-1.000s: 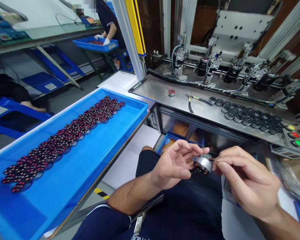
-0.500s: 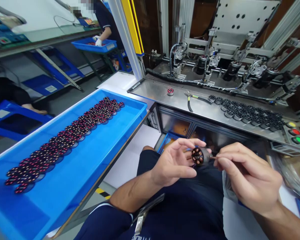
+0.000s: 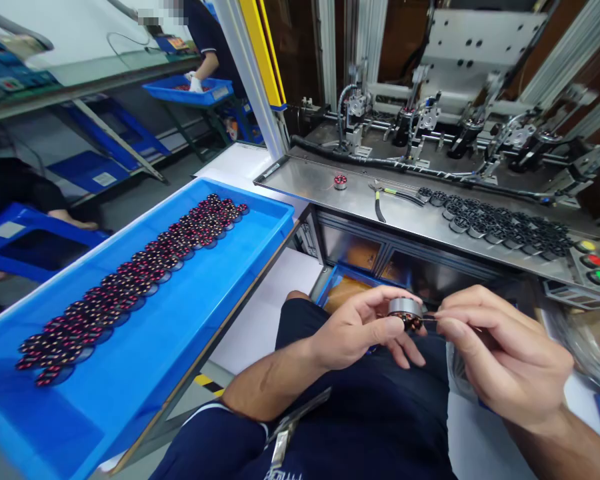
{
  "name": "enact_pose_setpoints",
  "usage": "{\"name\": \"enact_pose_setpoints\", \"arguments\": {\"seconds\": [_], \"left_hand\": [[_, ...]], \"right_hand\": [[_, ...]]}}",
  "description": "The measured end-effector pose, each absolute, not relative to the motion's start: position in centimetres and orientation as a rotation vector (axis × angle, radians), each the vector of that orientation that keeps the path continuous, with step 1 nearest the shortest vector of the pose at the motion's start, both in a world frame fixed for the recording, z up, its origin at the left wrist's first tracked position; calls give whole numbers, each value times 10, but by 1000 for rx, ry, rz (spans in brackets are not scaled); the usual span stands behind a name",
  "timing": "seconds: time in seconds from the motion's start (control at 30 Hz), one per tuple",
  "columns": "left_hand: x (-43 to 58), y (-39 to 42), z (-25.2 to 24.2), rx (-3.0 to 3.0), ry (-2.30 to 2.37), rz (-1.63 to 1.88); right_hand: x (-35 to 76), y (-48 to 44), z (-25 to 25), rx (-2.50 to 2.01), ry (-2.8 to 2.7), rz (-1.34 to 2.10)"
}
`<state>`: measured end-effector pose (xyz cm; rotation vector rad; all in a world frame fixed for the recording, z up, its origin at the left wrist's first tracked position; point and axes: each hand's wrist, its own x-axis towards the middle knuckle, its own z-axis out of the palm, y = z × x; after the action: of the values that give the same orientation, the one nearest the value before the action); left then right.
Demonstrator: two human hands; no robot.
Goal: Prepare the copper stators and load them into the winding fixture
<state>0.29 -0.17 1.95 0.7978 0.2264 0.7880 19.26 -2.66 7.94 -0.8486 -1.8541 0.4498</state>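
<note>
Nearby, left of the lap, 1 blue plastic tray (image 3: 260, 203) holds wound stators (image 3: 130, 280). They are small round pieces, dark with red-copper coils, laid in overlapping rows and packed too tightly to count.

Ahead, a brushed steel bench (image 3: 305, 177) carries:
- 1 lone stator (image 3: 339, 181)
- 1 pair of pliers (image 3: 393, 195) with dark handles
- a cluster of black ring-shaped parts (image 3: 500, 230), count not readable
- 3 round buttons (image 3: 594, 261) at the right end: yellow, red, green

Behind the bench stand bare-metal machine fixtures (image 3: 420, 117), blurred.

Left hand (image 3: 355, 330) is closed on 1 motor (image 3: 404, 311), held over the lap below the bench edge. The motor is a short cylinder with a smooth silver shell on top and copper windings showing underneath. The forefinger lies over its top and the thumb sits low in front, covering part of the near side.

Right hand (image 3: 500, 353) has thumb and forefinger pinched narrow on a thin strand (image 3: 429, 319) at the motor's right side. The strand's material cannot be told.

Far back left, 1 co-worker's white-gloved hand (image 3: 195, 83) rests at a second blue tray (image 3: 190, 99).
</note>
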Motion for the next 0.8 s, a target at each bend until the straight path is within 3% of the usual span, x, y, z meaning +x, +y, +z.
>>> {"name": "enact_pose_setpoints", "arguments": {"seconds": [0.2,0.53,0.8], "left_hand": [[10,-8,19,917,370,1201],[10,-3,13,1002,389,1246],[7,13,7,943,378,1225]], "right_hand": [[187,-26,75,-922,-1743,515],[182,-28,63,-905,-1615,533],[155,-44,39,-944,-1130,1299]]}}
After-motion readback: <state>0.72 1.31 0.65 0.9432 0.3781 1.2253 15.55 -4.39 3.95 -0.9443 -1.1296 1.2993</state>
